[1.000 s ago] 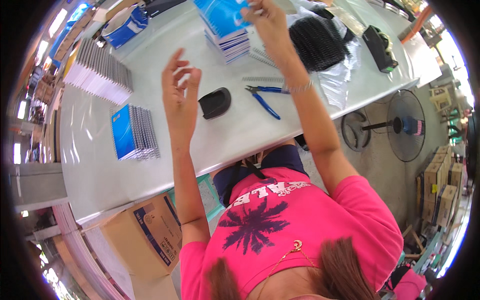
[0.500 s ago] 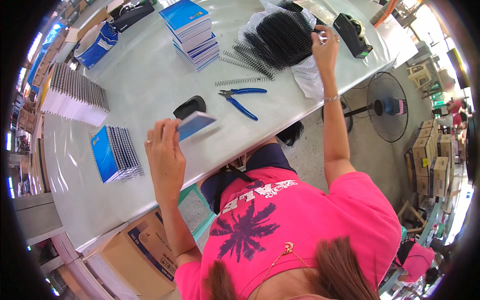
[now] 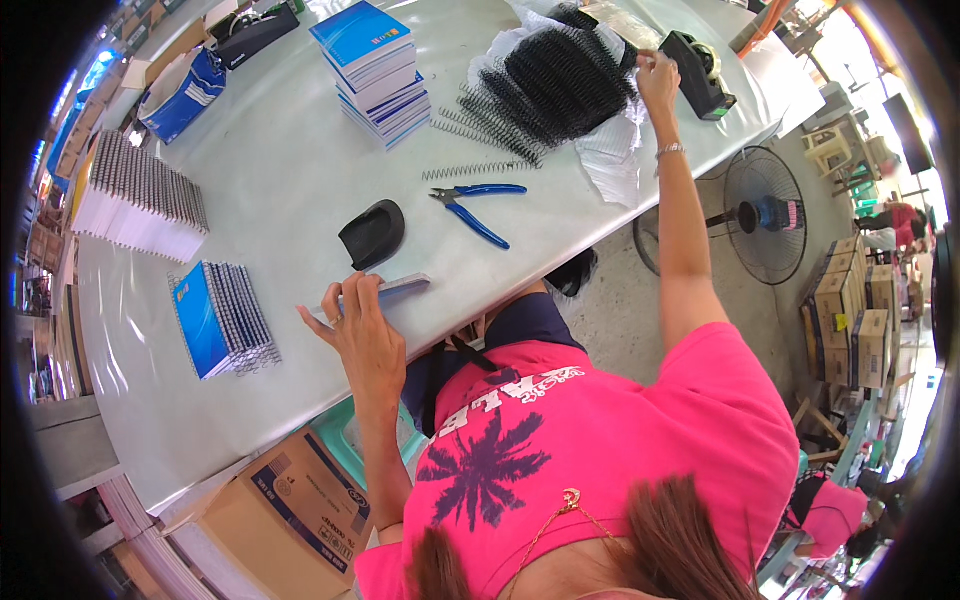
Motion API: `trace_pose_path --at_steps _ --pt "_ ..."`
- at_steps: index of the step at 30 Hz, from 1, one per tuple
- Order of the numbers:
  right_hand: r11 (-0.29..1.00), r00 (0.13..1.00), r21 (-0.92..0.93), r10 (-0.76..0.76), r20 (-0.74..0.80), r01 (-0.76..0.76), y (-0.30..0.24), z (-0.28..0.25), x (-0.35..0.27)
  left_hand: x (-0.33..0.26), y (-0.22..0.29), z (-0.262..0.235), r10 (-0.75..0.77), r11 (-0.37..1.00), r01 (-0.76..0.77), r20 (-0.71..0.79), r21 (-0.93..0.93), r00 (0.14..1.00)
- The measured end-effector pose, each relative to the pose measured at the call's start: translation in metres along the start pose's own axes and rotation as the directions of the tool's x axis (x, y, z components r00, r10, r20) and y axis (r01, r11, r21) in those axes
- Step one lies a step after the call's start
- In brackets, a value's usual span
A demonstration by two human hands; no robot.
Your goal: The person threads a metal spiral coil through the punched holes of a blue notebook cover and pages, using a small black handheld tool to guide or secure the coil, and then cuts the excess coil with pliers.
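Observation:
My left hand (image 3: 362, 325) grips a thin blue notebook (image 3: 408, 285) by one end, low over the table near its front edge. The notebook is tilted, almost edge-on. Beyond it lie a black curved holder-like piece (image 3: 373, 235) and blue-handled cutting pliers (image 3: 478, 207). Stretched out at the far right, my right hand (image 3: 657, 85) has its fingers pinched together beside a heap of black spiral binding coils (image 3: 565, 80) on white wrapping. What the pinch holds, if anything, is too small to make out. A single coil (image 3: 478, 170) lies apart, just above the pliers.
Unbound blue notebooks (image 3: 375, 65) are stacked at the back. Two groups of coil-bound notebooks (image 3: 148, 195), (image 3: 225, 315) stand at the left. A black tape dispenser (image 3: 698, 75) sits by my right hand. A fan (image 3: 765, 215) stands right of the table; a carton (image 3: 275, 520) is below left.
My left hand has come slightly nearer and to the right, lowering the notebook toward the table. My right hand has shifted slightly right at the coil heap, its fingers closing together.

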State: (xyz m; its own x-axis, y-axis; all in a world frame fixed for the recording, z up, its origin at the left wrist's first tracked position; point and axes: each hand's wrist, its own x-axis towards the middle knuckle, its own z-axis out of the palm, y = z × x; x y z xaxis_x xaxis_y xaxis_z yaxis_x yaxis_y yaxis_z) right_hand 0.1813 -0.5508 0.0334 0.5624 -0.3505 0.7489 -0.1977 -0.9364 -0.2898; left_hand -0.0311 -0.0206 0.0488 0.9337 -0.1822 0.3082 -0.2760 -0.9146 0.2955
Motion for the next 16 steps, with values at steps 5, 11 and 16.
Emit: trace_pose_path --at_steps 5,11,16 --pt "0.997 0.977 0.07 0.028 0.211 -0.044 0.029 0.04 0.058 0.001 0.001 0.001 -0.032 0.998 0.032 0.001 -0.049 0.999" --pt "0.965 0.855 0.259 -0.103 0.508 -0.038 0.038 0.08 0.095 0.005 0.009 0.008 -0.063 0.996 0.058 -0.093 -0.062 0.994" --pt "0.985 0.789 0.167 -0.141 0.598 0.049 0.003 0.091 0.101 0.007 0.011 0.015 -0.107 0.994 0.106 -0.135 -0.011 0.985"
